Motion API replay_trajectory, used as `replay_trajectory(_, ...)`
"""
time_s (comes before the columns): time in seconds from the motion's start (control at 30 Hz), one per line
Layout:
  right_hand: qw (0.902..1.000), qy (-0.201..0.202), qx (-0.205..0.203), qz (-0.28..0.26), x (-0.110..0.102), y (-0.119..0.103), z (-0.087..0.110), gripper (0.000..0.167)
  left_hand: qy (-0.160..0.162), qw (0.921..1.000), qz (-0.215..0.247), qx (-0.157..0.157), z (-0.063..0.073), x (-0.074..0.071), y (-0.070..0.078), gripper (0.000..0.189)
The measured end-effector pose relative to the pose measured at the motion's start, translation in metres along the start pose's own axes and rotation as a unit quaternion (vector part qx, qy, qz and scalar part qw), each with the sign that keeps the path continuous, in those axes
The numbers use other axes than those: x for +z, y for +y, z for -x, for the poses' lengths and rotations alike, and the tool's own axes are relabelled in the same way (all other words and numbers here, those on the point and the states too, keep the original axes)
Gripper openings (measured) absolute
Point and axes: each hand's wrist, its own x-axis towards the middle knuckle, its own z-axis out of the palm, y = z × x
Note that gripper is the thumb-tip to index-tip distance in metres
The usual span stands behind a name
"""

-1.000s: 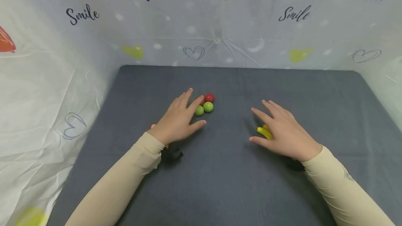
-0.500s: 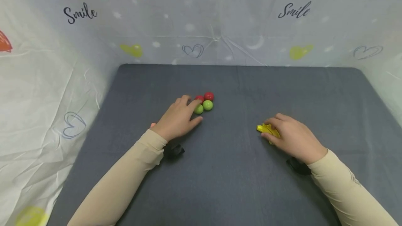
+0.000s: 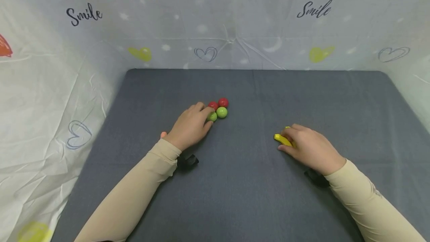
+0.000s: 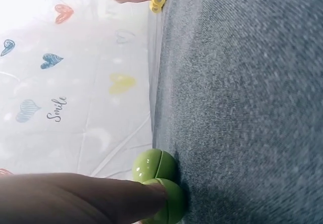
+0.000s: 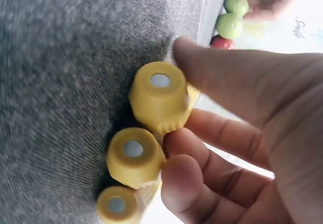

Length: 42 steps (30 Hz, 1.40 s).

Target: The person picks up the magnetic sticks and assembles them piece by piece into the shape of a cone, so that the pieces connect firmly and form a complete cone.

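My left hand (image 3: 188,128) pinches the nearer left green ball (image 3: 212,117); in the left wrist view its thumb presses on that green ball (image 4: 175,204), the fingers hidden. Another green ball (image 3: 222,112) and two red balls (image 3: 223,102) sit close against it. To the right, my right hand (image 3: 310,148) has thumb and curled fingers on either side of a yellow toy banana (image 3: 281,139). Up close in the right wrist view, the banana (image 5: 159,100) ends in a pale disc, and two more yellow banana ends (image 5: 135,158) lie in line beside it.
Everything lies on a dark grey cloth-covered table (image 3: 235,182). A white printed curtain (image 3: 268,21) stands behind it and along the sides. A dark strap-on device (image 3: 188,161) hangs under the left wrist, another (image 3: 315,177) under the right.
Both hands were spread over the balls and bananas. The left fingers have since bent and the thumb has come up to the green ball; the right hand has curled onto the banana.
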Motion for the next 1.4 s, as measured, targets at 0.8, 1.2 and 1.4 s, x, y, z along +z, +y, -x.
replay_trajectory(0.8, 0.9993, -0.03, 0.001, -0.02, 0.004, -0.011, -0.01, 0.008, -0.031, 0.9992, 0.02, 0.012, 0.005, -0.004, 0.009, 0.02)
replay_trajectory(1.2, 0.9959, -0.056, -0.011, -0.07, 0.006, -0.008, -0.017, 0.008, -0.048, 0.9979, 0.038, 0.02, 0.009, -0.005, 0.018, 0.015)
replay_trajectory(1.4, 0.9959, -0.051, -0.023, -0.072, 0.008, -0.01, -0.017, 0.011, -0.044, 0.998, 0.036, 0.025, 0.01, -0.005, 0.019, 0.016)
